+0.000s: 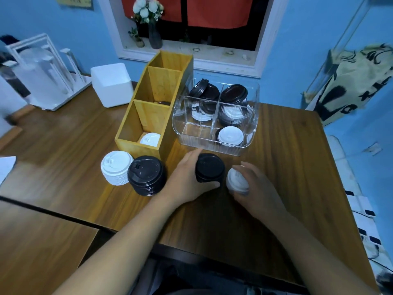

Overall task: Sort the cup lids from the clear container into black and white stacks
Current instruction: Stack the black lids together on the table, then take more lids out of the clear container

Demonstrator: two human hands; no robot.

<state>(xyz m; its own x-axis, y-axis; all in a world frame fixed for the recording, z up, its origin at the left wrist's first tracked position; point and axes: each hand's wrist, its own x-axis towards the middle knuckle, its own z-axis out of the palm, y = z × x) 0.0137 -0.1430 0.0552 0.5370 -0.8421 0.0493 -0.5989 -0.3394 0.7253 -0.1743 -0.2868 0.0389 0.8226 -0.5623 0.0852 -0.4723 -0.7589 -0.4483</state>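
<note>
My left hand [187, 179] grips a small stack of black lids [209, 167] just in front of the clear container [251, 145]. My right hand [255, 186] holds a few white lids [237, 180] beside it. A white stack [116, 167] and a black stack [146, 174] stand side by side on the table to the left. The clear container holds more black lids [234, 93] at the back and white lids [230, 135] in its front right compartment.
A wooden three-slot organizer [127, 143] stands left of the container, with a white lid [150, 139] in its front slot. A white box [112, 84] and a clear rack [42, 71] sit at the back left. The table edge runs along the right.
</note>
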